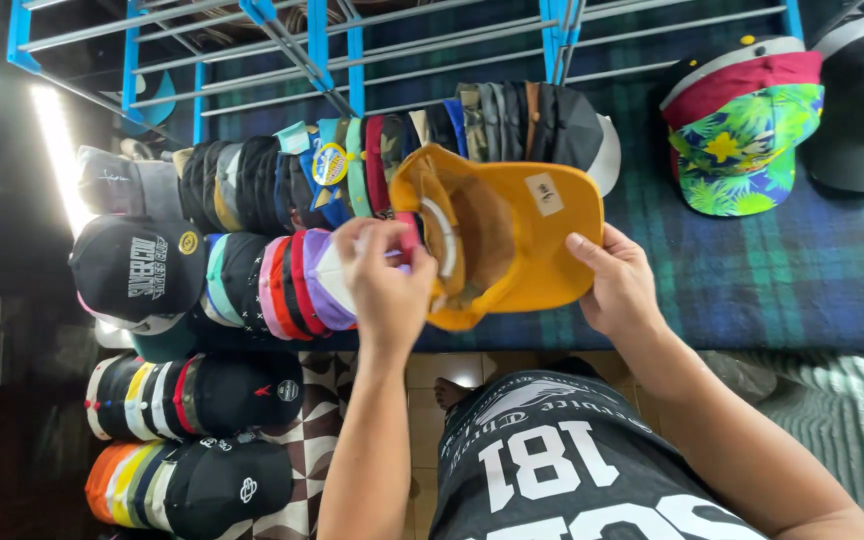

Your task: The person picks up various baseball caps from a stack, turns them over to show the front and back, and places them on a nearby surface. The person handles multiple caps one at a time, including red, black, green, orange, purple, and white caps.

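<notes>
Two hands hold one yellow cap (512,235) above the near edge of a plaid blanket (752,280), just in front of the rows of stacked caps. The cap is turned inside out to the viewer: its hollow crown faces up and toward the camera, with the paler lining and sweatband showing on the left part and the flat underside of the brim on the right, where a small white sticker sits. Its long axis runs roughly left to right, slightly tilted, with the brim pointing right and a little up and the back of the crown pointing left. The left hand (387,285) is closed on the crown's left rim, fingers curled over the edge by the sweatband and pinching it. The right hand (620,285) grips the brim's lower right edge, thumb on the underside and the other fingers hidden behind it. Behind the cap, a row of dark caps (512,120) stands nested on edge; to the left, a row of pink, purple and white caps (287,285) lies just beside the left hand, touching or nearly touching it. Further left sits a black cap with lettering (137,270), and below it two more nested rows (192,440) rest near a patterned floor. A green floral cap (747,150) lies well apart at upper right, and blue rack bars (322,45) cross the top.
</notes>
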